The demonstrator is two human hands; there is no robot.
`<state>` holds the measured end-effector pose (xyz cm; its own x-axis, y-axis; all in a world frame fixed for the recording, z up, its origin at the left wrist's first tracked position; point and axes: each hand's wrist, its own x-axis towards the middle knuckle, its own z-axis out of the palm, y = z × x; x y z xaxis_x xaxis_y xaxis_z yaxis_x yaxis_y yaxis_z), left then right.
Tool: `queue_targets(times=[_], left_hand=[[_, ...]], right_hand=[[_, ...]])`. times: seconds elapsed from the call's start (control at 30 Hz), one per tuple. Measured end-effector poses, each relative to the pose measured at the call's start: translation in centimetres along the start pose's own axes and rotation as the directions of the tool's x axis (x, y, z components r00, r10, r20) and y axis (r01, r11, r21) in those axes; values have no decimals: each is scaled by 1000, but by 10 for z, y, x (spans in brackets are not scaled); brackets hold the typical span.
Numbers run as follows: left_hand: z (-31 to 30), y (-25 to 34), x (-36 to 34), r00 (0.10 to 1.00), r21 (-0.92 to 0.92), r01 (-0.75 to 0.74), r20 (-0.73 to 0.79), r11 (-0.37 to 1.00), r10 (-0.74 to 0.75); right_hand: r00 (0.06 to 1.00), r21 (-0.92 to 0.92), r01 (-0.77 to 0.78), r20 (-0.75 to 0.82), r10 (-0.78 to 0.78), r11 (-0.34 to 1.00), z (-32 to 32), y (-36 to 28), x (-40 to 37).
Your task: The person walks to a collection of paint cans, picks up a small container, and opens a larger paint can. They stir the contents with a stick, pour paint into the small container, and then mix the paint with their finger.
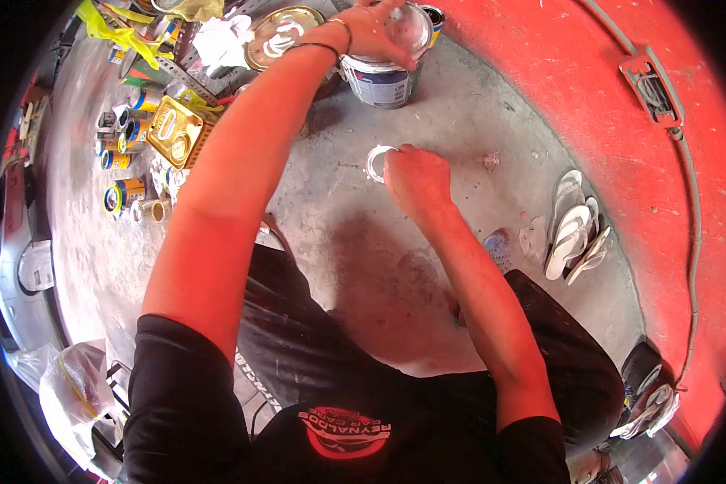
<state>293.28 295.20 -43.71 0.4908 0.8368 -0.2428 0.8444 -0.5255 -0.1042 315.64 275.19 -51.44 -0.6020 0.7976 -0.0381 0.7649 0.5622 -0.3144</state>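
Fingers (392,160) of right hand (415,179) pinch ring (373,163); left hand (369,32) atop paint can (379,82).

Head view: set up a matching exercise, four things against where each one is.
Things:
1. paint can
2. white ring
3. sandals
4. yellow tin

Places:
A. beside the red surface
B. under the left hand
C. among the small cans
D. pinched in the right hand

Pairs: 1-B, 2-D, 3-A, 4-C

Bright red-tinted daylight, fisheye-warped edges
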Motion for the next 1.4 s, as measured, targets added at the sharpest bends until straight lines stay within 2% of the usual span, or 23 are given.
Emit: queue_targets(times=[0.13,0.2,0.27,0.33,0.37,0.47,0.57,0.67,0.7,0.8,0.83,0.9,0.93,0.97,1.0,1.07,1.13,1.2,1.23,1.3,1.37,1.4], left_hand=[[-7,25,4,982,-24,126,144,992,-121],[7,24,5,932,-403,333,7,853,-362],[16,15,5,952,-354,266,-51,897,-302],[0,11,3,1000,-80,-11,0,997,11],[-9,10,2,985,49,-163,57,985,160],[-30,13,-1,968,50,-229,115,972,222],[-30,20,0,991,113,-125,57,986,119],[49,-13,12,929,141,-118,-333,983,159],[-7,8,20,971,249,-209,171,946,170],[2,5,19,989,-70,-130,67,989,135],[2,7,8,995,-94,-95,6,991,96],[-12,28,-11,997,-59,15,72,998,-10],[-21,34,-17,991,-35,84,108,996,-80],[-3,33,-11,970,-200,244,56,949,-238],[23,29,-6,912,-359,392,28,847,-410],[22,43,-19,878,-316,424,-85,849,-470],[32,60,-18,810,-238,514,-179,824,-558],[58,75,-33,759,-333,464,-328,821,-563],[51,79,-56,769,-431,369,-356,823,-531],[47,86,-130,783,-599,153,-412,786,-466],[24,85,-227,819,-719,94,-338,689,-464],[15,82,-278,804,-784,160,-249,599,-540]], right_hand=[[996,-18,-10,-83,9,1000,5,-1,1],[999,-19,-13,-35,12,1000,4,-1,1],[999,-19,-17,32,17,1000,-1,-2,3],[992,-26,-23,121,26,999,-7,-4,3],[993,1,-20,115,20,1000,-9,-5,1],[998,77,-1,59,-3,997,-9,-6,-2],[1000,118,17,-25,-15,993,-10,-6,-6],[999,103,20,-29,-17,994,-7,-2,-10],[999,94,26,-29,-23,995,-5,1,-10],[1000,93,18,-22,-16,996,0,4,-10],[1000,95,18,-23,-16,995,0,5,-8],[1000,31,2,-23,-2,1000,7,12,-5],[1000,4,10,-24,-10,1000,13,15,-1],[1000,-6,4,-28,-4,1000,14,18,-1],[999,-8,13,-31,-13,1000,14,19,0],[999,-41,-17,42,18,999,6,10,5],[993,-11,22,120,-21,1000,-7,2,6],[982,27,-60,180,54,998,-20,-9,7],[972,40,-114,211,103,993,-25,-12,8],[984,46,-61,173,52,997,-24,-14,9],[993,83,-18,117,8,996,-28,-19,5],[995,68,7,96,-14,998,-25,-19,3]])
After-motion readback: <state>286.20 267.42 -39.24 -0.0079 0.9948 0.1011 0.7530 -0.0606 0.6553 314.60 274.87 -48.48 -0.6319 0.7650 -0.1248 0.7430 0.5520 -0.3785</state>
